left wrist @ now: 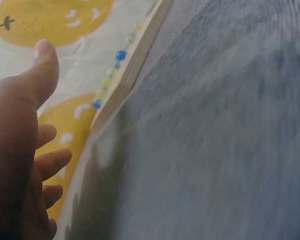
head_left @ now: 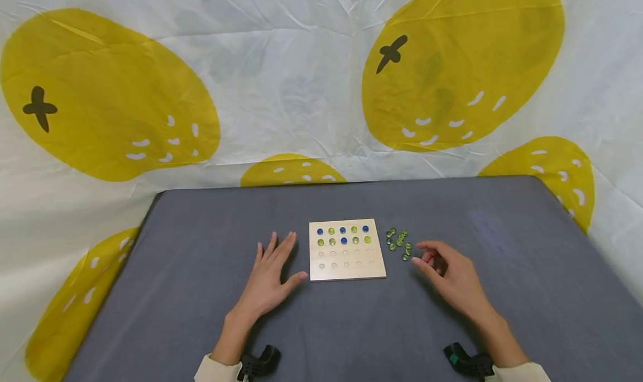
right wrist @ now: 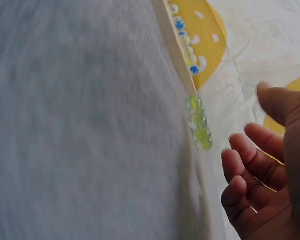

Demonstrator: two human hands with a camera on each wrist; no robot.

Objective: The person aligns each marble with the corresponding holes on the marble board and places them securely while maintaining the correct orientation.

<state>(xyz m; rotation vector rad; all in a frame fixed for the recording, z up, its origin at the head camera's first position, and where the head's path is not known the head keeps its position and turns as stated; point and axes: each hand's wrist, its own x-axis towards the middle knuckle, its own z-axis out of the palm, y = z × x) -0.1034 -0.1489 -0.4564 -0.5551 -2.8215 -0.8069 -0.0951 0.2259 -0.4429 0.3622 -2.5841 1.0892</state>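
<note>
Pale wooden board [head_left: 339, 259] on grey table [head_left: 221, 220], its two far rows filled with shiny blue and green marbles [head_left: 344, 240], loose green marbles [head_left: 400, 239] beside, left hand [head_left: 268, 280] with fingers spread, right hand [head_left: 454, 276] with fingers loosely bent.

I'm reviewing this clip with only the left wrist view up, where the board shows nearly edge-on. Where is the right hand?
Observer: The head view shows the right hand to the right of the board, just short of some loose green marbles.

Operator: My angle is too flat to read the board. Which rows are filled?

Observer: The two far rows hold marbles; the two near rows show bare hollows.

Operator: How many of the seated ones are blue?

Observer: Four blue marbles: three in the farthest row, one in the middle of the next.
</note>
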